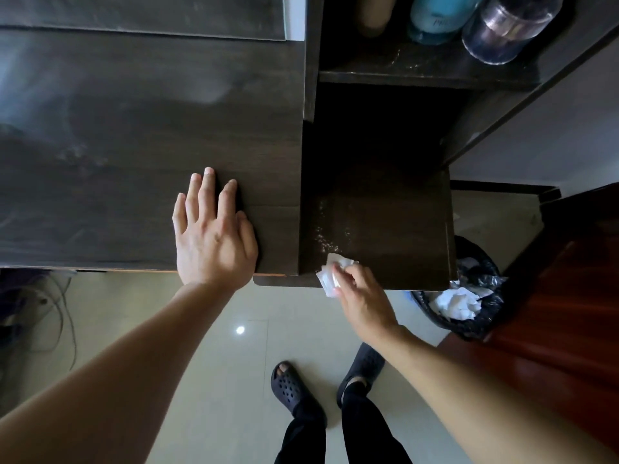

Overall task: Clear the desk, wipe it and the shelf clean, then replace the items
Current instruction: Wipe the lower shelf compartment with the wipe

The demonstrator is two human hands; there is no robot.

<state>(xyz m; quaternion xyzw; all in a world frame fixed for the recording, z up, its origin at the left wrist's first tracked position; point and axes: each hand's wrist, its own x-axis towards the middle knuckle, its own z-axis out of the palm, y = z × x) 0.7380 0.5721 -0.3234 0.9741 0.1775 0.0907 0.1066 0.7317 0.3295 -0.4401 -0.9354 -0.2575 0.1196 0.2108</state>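
Desk (117, 128): dark wood-grain laminate, matte, with pale smeary streaks and a soft sheen across the top; front edge straight. Left hand (214, 236) lies flat on the desk near its right front corner, palm down, fingers spread and gripping nothing. To the right, set lower, the shelf (385, 222): same dark board, rounded front corners, a scatter of whitish specks and dust along its left side. Right hand (361, 296) is closed on a crumpled white tissue (330, 274), thin and wrinkled, pressed at the shelf's front left edge, partly over the lip. The two hands are apart, one on each surface. Upper shelf board (428, 73) also dark, dusty and scuffed along the front; it carries a blue bottle (438, 18) with faint writing too blurred to read, a clear rounded plastic bottle (509, 28), and a tan object at left, cut off by the frame, kind unclear. Beside the shelf on the floor, a bin (469, 296) lined with a glossy black bag, holding wadded white paper. Floor (234, 329) is pale glossy tile with a light spot reflected. Dark perforated slippers and black trousers below; cables at far left under the desk.
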